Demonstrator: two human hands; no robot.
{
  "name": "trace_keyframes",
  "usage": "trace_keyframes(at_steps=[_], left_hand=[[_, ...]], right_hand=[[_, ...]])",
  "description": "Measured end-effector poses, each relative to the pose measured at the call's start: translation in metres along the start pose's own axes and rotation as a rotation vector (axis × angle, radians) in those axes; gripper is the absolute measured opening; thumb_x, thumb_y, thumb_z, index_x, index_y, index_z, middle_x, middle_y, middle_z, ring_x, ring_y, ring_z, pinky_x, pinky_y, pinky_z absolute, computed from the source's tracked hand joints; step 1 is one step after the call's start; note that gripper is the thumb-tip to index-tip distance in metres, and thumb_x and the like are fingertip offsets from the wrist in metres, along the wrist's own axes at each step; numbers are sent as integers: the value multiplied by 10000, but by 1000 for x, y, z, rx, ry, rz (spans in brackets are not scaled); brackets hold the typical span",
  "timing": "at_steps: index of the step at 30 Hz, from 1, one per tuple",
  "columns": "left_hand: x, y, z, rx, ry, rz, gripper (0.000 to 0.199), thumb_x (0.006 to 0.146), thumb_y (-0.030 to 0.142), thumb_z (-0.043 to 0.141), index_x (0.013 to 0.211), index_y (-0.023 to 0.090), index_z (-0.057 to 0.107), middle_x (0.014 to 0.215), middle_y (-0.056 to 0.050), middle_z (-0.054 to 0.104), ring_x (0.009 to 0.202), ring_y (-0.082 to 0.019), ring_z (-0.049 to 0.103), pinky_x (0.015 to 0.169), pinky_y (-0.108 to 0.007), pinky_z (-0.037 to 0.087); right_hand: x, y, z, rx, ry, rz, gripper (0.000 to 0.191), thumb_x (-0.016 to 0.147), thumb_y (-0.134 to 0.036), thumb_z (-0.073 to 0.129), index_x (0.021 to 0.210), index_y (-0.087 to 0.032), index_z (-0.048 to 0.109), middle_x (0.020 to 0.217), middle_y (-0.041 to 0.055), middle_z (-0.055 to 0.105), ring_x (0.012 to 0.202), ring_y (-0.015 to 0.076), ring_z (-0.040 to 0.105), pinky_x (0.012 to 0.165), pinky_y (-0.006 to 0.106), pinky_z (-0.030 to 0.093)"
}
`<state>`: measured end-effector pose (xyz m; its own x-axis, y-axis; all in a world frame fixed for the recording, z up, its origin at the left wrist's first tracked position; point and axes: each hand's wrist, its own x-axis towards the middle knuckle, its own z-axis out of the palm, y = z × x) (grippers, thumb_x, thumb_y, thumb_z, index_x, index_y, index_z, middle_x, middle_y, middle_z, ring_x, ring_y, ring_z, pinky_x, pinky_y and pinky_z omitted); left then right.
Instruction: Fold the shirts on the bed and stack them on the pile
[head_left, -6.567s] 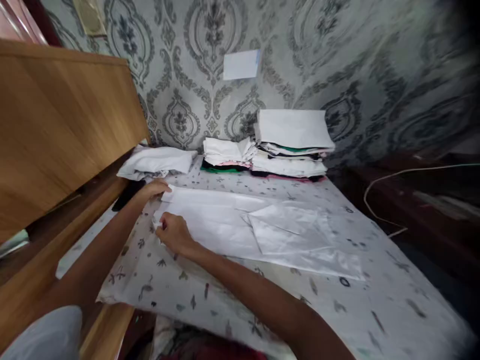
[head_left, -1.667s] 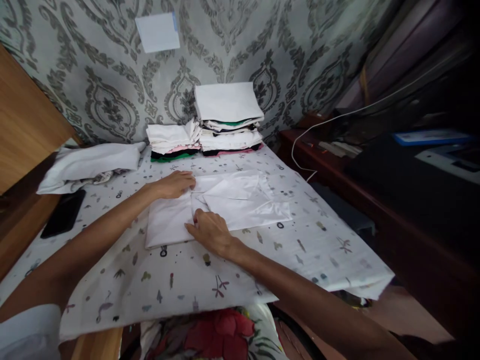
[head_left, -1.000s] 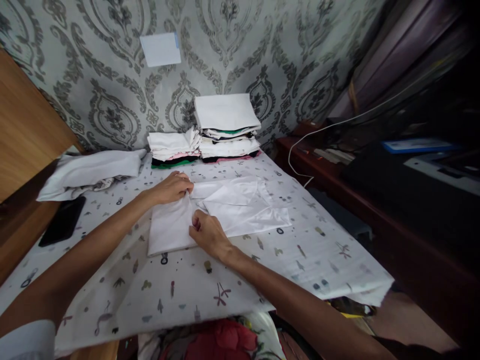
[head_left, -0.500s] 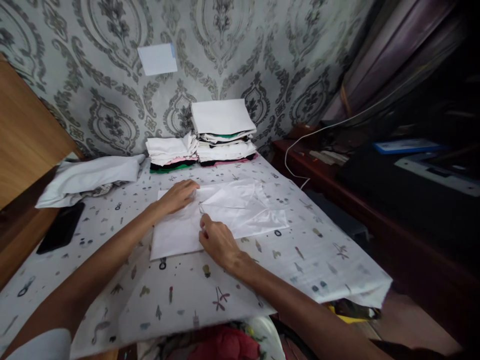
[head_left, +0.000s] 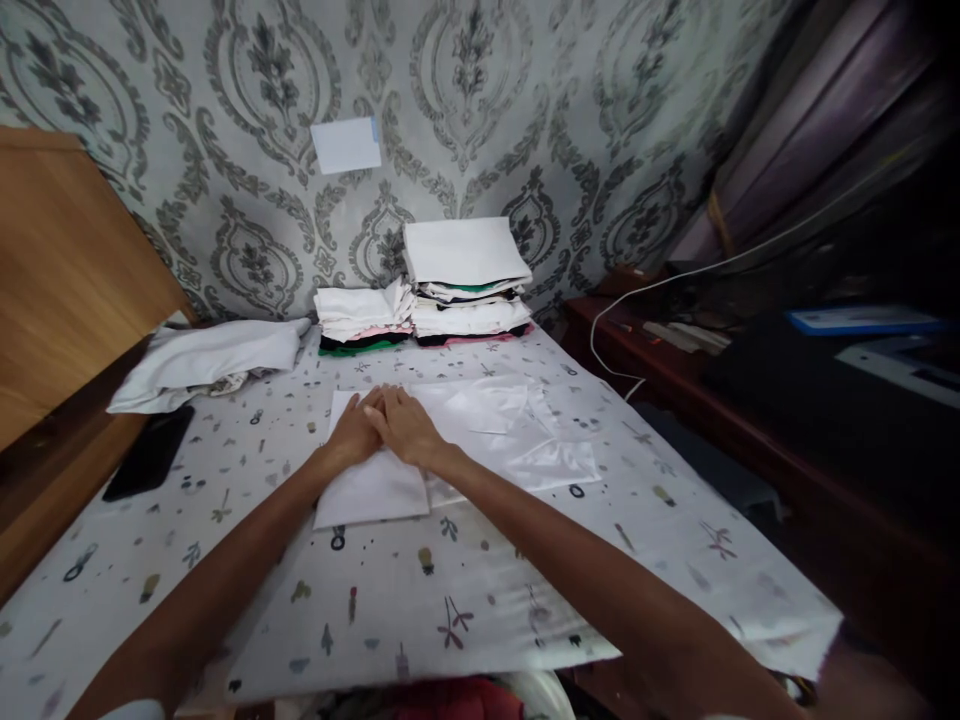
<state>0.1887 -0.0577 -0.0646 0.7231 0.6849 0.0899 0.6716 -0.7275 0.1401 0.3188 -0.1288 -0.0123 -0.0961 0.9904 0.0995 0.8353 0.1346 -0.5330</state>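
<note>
A white garment [head_left: 375, 490] lies partly folded on the patterned cloth of the table. Its left part is a smooth, squared panel, while the right part spreads out flatter with creases and points toward the right. My left hand [head_left: 355, 430] rests flat on the upper left part, fingers stretched away from me. Beside it, slightly overlapping, my right hand [head_left: 407, 426] presses down near the panel's fold line with its fingers extended. Neither hand grips the fabric. The kind of garment cannot be made out.
Two stacks of folded clothes, a lower one [head_left: 364, 315] and a taller one [head_left: 469, 255], stand against the wall. At the left lie a bundled white cloth [head_left: 217, 350] and a black phone [head_left: 150, 455]. A white cable [head_left: 596, 330] hangs at the right.
My right hand has moved up and left from the garment's lower middle to beside my left hand, its curled fingers now stretched flat. The view has shifted a little.
</note>
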Motion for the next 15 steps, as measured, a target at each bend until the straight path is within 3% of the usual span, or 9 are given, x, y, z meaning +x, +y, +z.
trace_keyframes(at_steps=[6, 12, 15], left_hand=[[-2, -10, 0, -8, -4, -33, 551, 1008, 362, 350, 1540, 230, 293, 1618, -139, 313, 1510, -271, 248, 1192, -533, 222], [-4, -48, -21, -39, -84, -250, 626, 1028, 486, 277, 1546, 135, 273, 1638, -179, 226, 1531, -300, 164, 1199, -569, 158], [-13, -52, -28, -59, -62, -295, 690, 1021, 534, 272, 1571, 124, 196, 1645, -193, 184, 1535, -309, 137, 1202, -581, 127]], right_hand=[[17, 20, 25, -65, -25, 71, 668, 1028, -482, 323, 1525, -36, 325, 1587, 216, 339, 1514, 304, 212, 1203, 451, 179], [14, 21, 31, -149, -73, 49, 740, 1024, -522, 289, 1530, 17, 292, 1618, 247, 231, 1533, 304, 136, 1224, 454, 127], [15, 22, 31, -143, -84, 61, 693, 1025, -468, 304, 1530, 6, 293, 1626, 240, 215, 1536, 300, 120, 1225, 458, 119]])
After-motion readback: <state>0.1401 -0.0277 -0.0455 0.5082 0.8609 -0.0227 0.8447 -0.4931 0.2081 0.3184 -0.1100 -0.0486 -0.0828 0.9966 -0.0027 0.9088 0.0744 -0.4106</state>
